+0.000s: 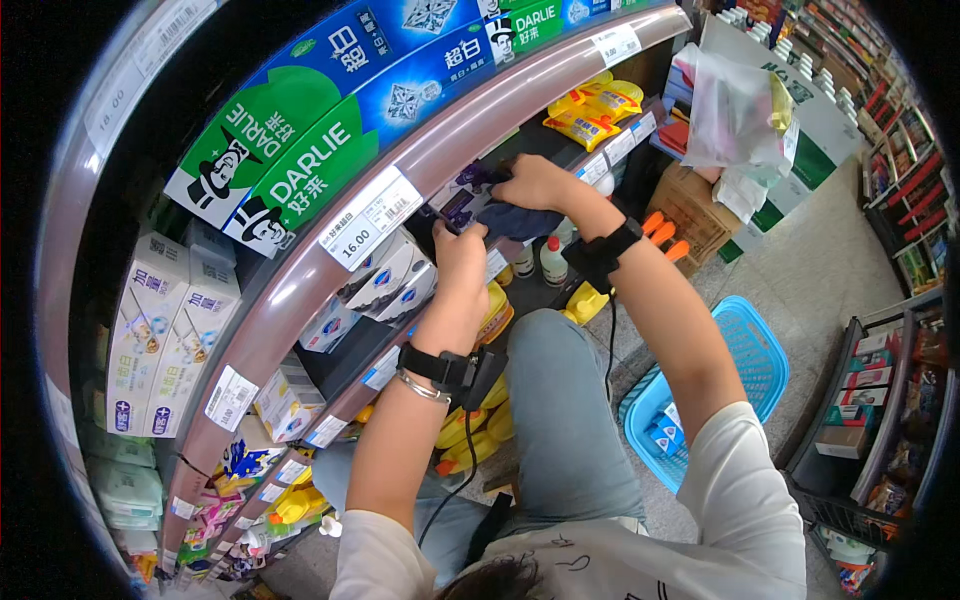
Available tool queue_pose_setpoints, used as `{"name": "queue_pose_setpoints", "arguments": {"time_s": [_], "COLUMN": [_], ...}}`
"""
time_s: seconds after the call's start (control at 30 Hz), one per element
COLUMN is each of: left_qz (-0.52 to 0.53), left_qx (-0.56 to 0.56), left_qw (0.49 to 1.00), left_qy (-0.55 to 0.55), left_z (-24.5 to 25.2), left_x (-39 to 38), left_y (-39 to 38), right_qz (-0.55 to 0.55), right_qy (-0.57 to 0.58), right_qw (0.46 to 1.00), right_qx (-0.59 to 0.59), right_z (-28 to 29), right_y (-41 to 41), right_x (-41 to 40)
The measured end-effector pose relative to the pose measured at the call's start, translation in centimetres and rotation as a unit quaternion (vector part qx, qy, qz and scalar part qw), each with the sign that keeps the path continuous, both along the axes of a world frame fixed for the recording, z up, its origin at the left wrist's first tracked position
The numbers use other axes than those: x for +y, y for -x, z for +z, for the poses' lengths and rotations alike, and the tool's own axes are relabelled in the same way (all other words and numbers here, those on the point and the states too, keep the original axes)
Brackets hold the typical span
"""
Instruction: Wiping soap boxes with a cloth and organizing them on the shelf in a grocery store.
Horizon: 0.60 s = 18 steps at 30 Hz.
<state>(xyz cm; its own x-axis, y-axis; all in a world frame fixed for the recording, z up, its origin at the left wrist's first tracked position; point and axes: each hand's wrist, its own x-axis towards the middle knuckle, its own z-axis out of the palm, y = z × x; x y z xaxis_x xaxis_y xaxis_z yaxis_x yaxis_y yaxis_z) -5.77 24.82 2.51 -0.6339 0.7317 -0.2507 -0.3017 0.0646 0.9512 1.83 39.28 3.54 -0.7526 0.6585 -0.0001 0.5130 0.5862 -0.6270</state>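
Note:
My left hand (461, 259) reaches onto a shelf, its fingers at the near edge of a dark purple and white box (459, 204). My right hand (534, 184) is bent over the far side of that box, with a dark blue cloth (521, 221) bunched under its fingers and hanging over the shelf edge. The fingertips of both hands are partly hidden. Left of my left hand stand white and black Safeguard soap boxes (394, 281). Yellow-wrapped soap packs (596, 109) lie beyond my right hand.
Large Darlie toothpaste boxes (307, 172) fill the shelf above, behind a rail with price tags (371, 217). A blue plastic basket (757, 360) with small blue boxes stands on the floor at right. Cartons (694, 210) and a plastic bag (731, 112) stand beyond. Yellow bottles (476, 431) sit below.

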Motion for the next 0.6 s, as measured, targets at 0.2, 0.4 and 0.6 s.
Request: {"name": "queue_pose_setpoints", "arguments": {"time_s": [0.2,0.4,0.6], "left_qz": [0.053,0.134,0.102], "left_qx": [-0.079,0.005,-0.011], "left_qw": [0.994,0.991,0.995], "left_qy": [0.044,0.028,0.008], "left_z": [0.5,-1.9,-1.4], "left_x": [1.2,1.6,1.4], "left_y": [-0.6,0.2,-0.5], "right_qz": [-0.032,-0.035,-0.001], "right_qy": [0.058,0.067,0.086], "right_qw": [0.994,0.982,0.957], "right_qx": [0.082,0.176,0.275], "right_z": [-2.0,-2.5,-3.5], "right_y": [-0.1,-1.5,-1.8], "right_x": [-0.7,-2.3,-2.4]}}
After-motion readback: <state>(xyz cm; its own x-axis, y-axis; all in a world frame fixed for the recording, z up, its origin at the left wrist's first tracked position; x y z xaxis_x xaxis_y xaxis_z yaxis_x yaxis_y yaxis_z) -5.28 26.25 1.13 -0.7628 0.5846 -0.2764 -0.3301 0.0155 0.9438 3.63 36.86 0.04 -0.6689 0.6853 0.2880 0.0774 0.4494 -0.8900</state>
